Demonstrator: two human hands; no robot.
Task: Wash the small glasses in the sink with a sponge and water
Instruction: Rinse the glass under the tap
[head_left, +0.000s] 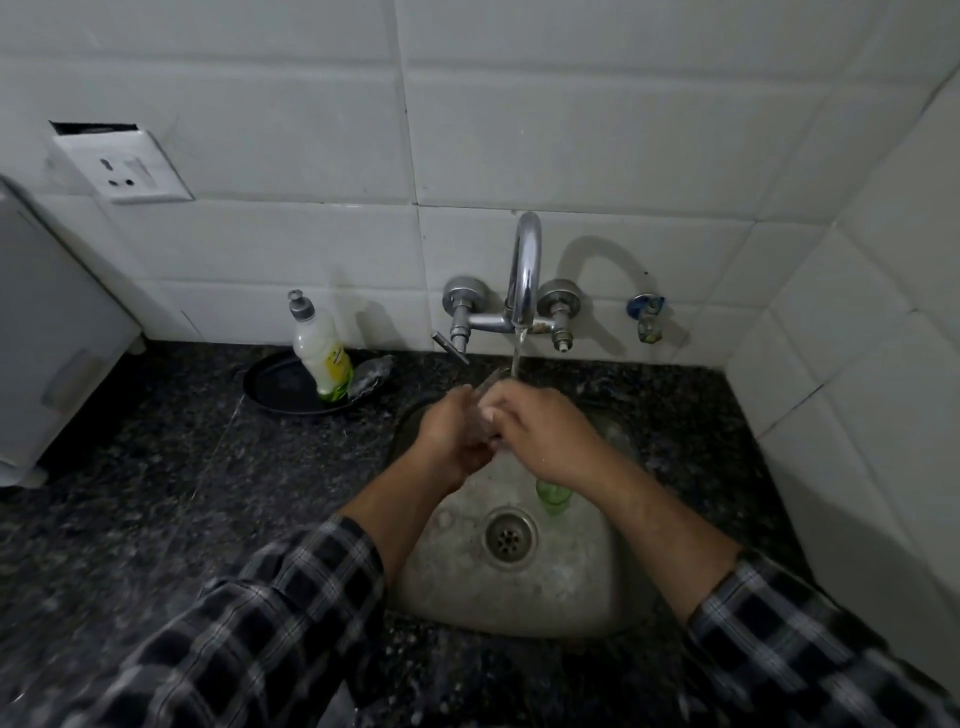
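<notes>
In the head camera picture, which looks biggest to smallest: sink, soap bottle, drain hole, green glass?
1. sink
2. soap bottle
3. drain and green glass: unsure, a forearm hides part of the glass.

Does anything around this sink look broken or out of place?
Yes. The wall socket on the left sits askew, with a dark gap above its plate, as if loose from the tiles. The soap bottle also leans in its black dish.
</notes>
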